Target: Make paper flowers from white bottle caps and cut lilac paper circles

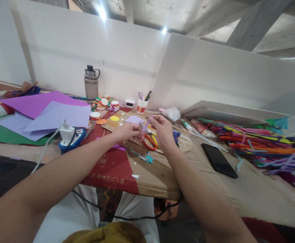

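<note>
Between my two hands is a narrow lilac paper strip [145, 126], held above the cardboard-covered table. My left hand [131, 131] pinches its lower end. The upper end is in the closed fingers of my right hand [162, 130]. Just under the hands lie orange-handled scissors [150, 143], partly hidden by my right hand. Lilac paper pieces [134, 119] rest behind my left hand. A pen with a teal star-shaped end [149, 158] lies nearer to me on the cardboard [157, 180].
Purple and lilac sheets [58, 116] and a blue power strip [73, 140] are on the left. A water bottle [91, 84] and a pen cup [142, 105] stand at the back. On the right are a phone [218, 160] and a heap of colourful pipe cleaners [261, 145].
</note>
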The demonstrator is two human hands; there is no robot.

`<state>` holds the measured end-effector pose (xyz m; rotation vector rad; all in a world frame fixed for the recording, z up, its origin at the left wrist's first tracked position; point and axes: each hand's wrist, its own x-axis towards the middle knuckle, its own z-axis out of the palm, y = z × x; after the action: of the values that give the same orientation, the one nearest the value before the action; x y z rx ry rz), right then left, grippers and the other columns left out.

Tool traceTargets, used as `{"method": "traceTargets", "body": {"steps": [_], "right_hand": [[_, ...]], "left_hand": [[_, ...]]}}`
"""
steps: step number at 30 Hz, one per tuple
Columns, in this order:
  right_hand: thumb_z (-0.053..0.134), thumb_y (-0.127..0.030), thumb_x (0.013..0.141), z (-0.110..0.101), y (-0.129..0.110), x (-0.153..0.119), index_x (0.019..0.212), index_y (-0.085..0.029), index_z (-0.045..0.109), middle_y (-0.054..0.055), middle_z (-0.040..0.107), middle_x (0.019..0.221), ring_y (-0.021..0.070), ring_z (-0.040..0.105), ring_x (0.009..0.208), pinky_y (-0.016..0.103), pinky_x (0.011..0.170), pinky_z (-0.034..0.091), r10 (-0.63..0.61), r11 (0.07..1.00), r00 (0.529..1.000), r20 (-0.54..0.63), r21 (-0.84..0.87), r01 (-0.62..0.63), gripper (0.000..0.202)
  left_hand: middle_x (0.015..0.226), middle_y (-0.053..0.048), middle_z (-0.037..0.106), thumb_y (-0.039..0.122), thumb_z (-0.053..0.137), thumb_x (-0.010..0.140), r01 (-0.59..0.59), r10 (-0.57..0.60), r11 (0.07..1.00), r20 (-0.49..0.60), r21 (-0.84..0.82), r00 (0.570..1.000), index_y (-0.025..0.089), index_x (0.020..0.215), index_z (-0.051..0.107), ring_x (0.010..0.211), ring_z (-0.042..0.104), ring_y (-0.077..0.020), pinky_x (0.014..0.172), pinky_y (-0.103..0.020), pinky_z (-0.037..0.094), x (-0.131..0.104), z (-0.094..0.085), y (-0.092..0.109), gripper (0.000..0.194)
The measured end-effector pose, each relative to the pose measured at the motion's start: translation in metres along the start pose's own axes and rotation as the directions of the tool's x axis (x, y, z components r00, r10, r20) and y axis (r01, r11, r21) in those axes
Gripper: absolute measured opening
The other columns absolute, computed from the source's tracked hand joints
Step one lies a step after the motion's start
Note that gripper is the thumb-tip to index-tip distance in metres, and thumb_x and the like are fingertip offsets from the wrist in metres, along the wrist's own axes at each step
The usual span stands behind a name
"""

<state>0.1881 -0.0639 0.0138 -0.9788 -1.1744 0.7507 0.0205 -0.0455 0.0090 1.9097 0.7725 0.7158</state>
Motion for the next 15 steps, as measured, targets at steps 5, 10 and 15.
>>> {"method": "traceTargets", "body": {"steps": [5,10,15], "right_hand": [[0.071,-0.038,0.066,0.0004,-0.0019,0.0003,0.077,-0.019,0.067,-0.001,0.066,0.076,0.0109,0.052,0.065,0.026,0.066,0.041,0.017,1.0,1.0,-0.011,0.026,-0.016,0.022],[0.072,-0.038,0.066,0.0002,-0.0017,0.0014,0.077,-0.019,0.068,-0.001,0.065,0.074,0.0111,0.051,0.066,0.026,0.065,0.041,0.014,0.999,1.0,-0.023,0.03,-0.014,0.022],[0.072,-0.038,0.067,-0.0015,-0.0014,0.0041,0.078,-0.019,0.068,0.0,0.067,0.077,0.0129,0.056,0.07,0.027,0.069,0.044,-0.026,0.999,0.999,-0.032,0.029,0.027,0.022]], "left_hand": [[0.07,-0.003,0.071,0.042,0.067,0.076,0.023,-0.023,0.999,-0.03,0.022,0.999,0.016,0.072,0.071,0.059,0.059,-0.0114,0.056,-0.022,0.041,0.0016,-0.0025,-0.0034,0.027],[0.066,-0.003,0.069,0.041,0.068,0.073,0.06,-0.061,0.998,-0.064,-0.017,0.996,0.015,0.07,0.069,0.058,0.057,-0.0104,0.054,-0.021,0.038,0.0048,-0.0042,-0.0072,0.025],[0.068,-0.003,0.069,0.044,0.07,0.071,0.117,-0.126,0.99,-0.124,-0.082,0.984,0.015,0.072,0.068,0.057,0.055,-0.0104,0.05,-0.021,0.033,0.007,-0.0071,-0.0087,0.029]]}}
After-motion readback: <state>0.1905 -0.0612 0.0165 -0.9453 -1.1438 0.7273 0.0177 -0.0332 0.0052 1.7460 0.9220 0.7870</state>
